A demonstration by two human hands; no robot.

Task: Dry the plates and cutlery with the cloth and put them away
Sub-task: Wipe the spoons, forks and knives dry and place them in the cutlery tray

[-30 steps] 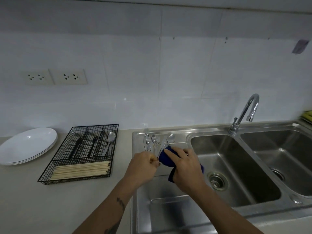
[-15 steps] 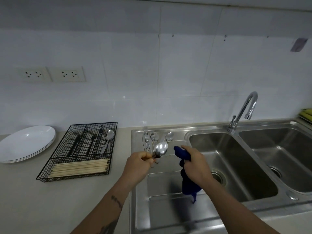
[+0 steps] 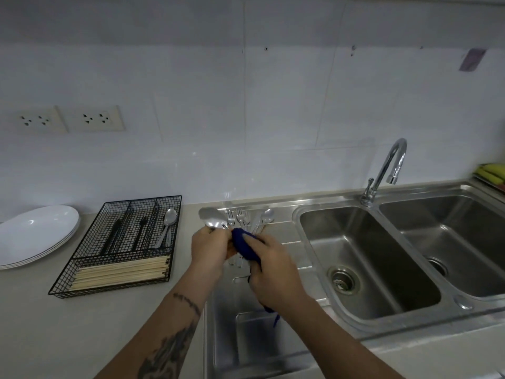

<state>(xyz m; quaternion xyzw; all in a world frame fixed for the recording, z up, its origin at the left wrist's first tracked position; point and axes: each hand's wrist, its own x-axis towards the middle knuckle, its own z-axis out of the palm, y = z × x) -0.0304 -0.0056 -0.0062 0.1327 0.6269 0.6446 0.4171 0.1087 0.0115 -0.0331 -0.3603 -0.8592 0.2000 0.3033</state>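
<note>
A spoon (image 3: 211, 221) is gripped by the left hand (image 3: 209, 248), its bowl standing out at about eleven o'clock from the fist; the handle is hidden, so how far down it is held cannot be told. The blue cloth (image 3: 244, 246) is clamped by the curled fingers of the right hand (image 3: 269, 265) and pressed close against the left hand, apparently so that the handle can be wiped while the bowl is kept steady; a loose tail of cloth hangs below the wrist. Both hands are held over the drainboard (image 3: 289, 236), probably so that any drips fall on steel and not on the bench (image 3: 41, 324). The undried cutlery, some forks (image 3: 239, 216) and another spoon (image 3: 267, 216), lies at twelve o'clock from the hands, near the back of the drainboard. The wire tray (image 3: 120, 244) is set at nine o'clock, within easy reach of the left hand, and already holds spoons in its right-hand slot, dark cutlery beside them and chopsticks (image 3: 120, 273) across the front. The plates (image 3: 35, 233) are stacked further out at nine o'clock, seemingly done. The cutlery stage is judged to be under way, with several pieces left.
</note>
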